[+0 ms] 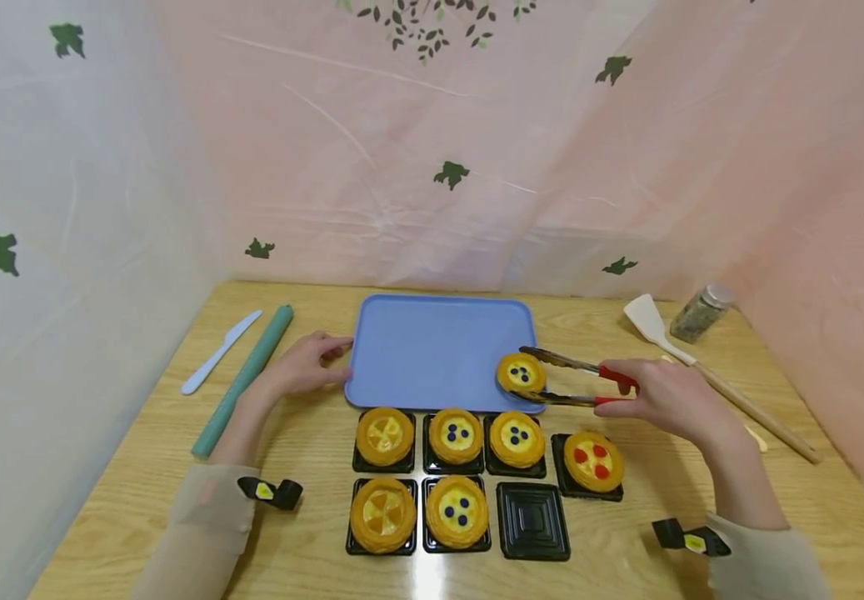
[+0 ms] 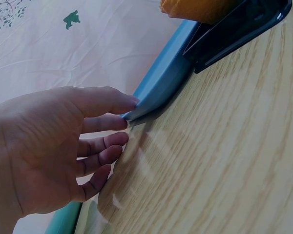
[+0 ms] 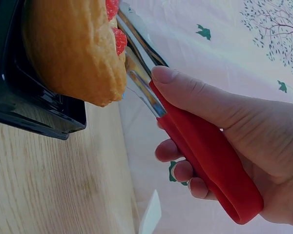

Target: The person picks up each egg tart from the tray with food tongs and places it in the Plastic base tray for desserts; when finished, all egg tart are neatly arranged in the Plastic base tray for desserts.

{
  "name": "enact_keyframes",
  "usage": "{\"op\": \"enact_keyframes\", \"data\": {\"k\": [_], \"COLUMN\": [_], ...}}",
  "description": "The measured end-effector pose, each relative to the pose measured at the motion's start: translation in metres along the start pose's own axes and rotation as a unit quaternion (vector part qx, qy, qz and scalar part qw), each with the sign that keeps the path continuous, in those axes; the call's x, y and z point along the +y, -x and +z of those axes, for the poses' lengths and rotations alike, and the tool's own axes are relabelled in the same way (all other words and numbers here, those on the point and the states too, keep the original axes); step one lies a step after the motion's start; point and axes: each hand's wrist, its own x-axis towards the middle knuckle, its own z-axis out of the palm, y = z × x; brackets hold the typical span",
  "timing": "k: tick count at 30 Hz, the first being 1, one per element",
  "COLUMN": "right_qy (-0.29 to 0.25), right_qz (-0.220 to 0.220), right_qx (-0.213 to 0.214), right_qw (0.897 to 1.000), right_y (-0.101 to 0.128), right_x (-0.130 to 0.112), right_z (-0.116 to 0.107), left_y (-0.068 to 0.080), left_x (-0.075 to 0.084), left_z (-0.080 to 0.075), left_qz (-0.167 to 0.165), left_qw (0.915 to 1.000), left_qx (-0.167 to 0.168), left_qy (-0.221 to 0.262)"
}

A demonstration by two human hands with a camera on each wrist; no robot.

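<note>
My right hand (image 1: 667, 396) grips the red handles of metal tongs (image 1: 562, 360). The tongs' tips lie on either side of a blueberry egg tart (image 1: 521, 374) at the blue tray's right front corner; whether they press on it I cannot tell. At the left edge of the tray (image 1: 424, 350), my left hand (image 1: 307, 362) touches the rim with thumb and fingertips, its fingers relaxed. In the right wrist view, thumb and fingers wrap the red handles, while a strawberry tart (image 3: 73, 53) hides the tongs' far ends.
Black square holders bear orange-topped tarts (image 1: 384, 437), blueberry tarts (image 1: 456, 437) and the strawberry tart in front of the tray. One holder (image 1: 532, 521) is bare. Left lie a green rolling pin (image 1: 244, 379) and a pale knife (image 1: 222, 352); right, a spatula (image 1: 649, 321) and shaker jar (image 1: 701, 312).
</note>
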Motion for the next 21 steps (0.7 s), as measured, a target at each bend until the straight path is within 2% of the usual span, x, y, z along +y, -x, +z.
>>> {"op": "enact_keyframes", "data": {"k": [21], "right_qy": [-0.006], "right_qz": [0.000], "right_qx": [-0.005], "right_qw": [1.000], "right_y": [-0.0004], "right_x": [-0.0002], "right_z": [0.0012], "left_y": [0.0013], "left_x": [0.0000], "left_z": [0.0018], "left_qz": [-0.006], "left_qw": [1.0000], "left_qx": [-0.001], "left_qy": [0.003]}}
